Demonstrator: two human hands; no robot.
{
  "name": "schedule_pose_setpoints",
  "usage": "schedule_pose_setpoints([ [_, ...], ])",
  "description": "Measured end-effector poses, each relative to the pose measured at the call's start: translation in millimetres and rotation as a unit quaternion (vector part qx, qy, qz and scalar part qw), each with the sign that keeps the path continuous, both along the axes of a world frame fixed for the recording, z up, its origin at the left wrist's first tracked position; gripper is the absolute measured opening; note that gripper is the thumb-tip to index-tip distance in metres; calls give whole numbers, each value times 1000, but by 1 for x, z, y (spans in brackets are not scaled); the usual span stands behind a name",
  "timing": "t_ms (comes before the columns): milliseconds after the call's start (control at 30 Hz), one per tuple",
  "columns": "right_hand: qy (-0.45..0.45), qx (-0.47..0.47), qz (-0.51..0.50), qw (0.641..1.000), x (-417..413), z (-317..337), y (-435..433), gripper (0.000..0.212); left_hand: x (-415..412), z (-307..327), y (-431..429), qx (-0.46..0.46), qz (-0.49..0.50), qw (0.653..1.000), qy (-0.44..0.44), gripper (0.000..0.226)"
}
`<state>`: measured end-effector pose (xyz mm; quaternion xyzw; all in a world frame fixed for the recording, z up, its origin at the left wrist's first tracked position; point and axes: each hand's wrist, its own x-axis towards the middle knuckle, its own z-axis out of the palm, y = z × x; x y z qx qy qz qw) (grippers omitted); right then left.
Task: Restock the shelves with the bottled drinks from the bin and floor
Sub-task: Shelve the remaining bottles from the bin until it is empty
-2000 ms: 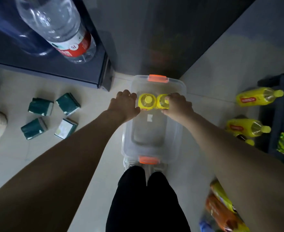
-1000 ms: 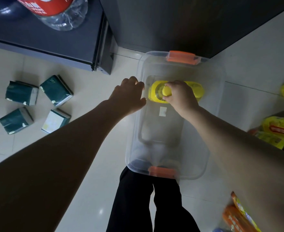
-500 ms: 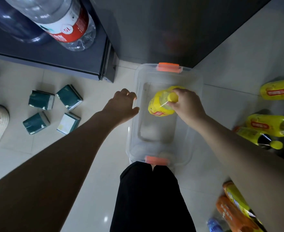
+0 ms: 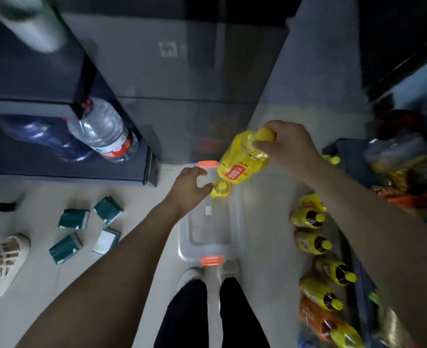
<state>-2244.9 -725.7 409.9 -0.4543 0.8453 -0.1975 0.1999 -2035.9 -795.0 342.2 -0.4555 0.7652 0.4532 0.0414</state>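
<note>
My right hand (image 4: 286,144) grips a yellow bottled drink (image 4: 242,162) by its neck and cap, and the bottle hangs tilted above the far end of the clear bin (image 4: 238,222) with orange latches. A second yellow bottle (image 4: 221,189) stands inside the bin at its far end, only its cap and shoulder showing. My left hand (image 4: 188,190) is at the bin's far left rim with loosely curled fingers, its thumb tip touching that second bottle. The rest of the bin shows no other bottles.
A dark shelf unit (image 4: 64,169) on the left holds large water bottles (image 4: 104,133). Several yellow-capped drinks (image 4: 308,218) lie in a row along the right. Green packs (image 4: 74,219) and a shoe (image 4: 2,264) lie on the tiled floor at left. My feet (image 4: 193,275) touch the bin's near end.
My right hand has lifted the yellow bottle out of the bin, up and to the right. My left hand has shifted along the rim toward the second bottle. My view has risen.
</note>
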Motion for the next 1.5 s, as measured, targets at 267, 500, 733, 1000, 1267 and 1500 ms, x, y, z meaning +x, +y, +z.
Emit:
schedule_pose_setpoints([
  [267, 49, -58, -103, 992, -7, 194, 54, 23, -30, 140, 13, -39, -62, 992, 100, 38],
  [500, 100, -146, -162, 971, 0, 364, 132, 24, -63, 268, 55, -30, -140, 966, 217, 42],
  [733, 169, -216, -248, 929, 19, 493, 215, 26, -107, 379, 120, 40, -212, 915, 341, 43],
  [1000, 194, -314, -365, 855, 20, 568, 306, 23, -146, 470, 198, 82, -315, 856, 401, 30],
  [1267, 226, -338, -410, 816, 1, 600, 397, 27, -191, 514, 284, 99, -381, 818, 419, 32],
  [1500, 252, -389, -426, 777, -34, 626, 465, 35, -230, 549, 365, 157, -390, 791, 444, 27],
])
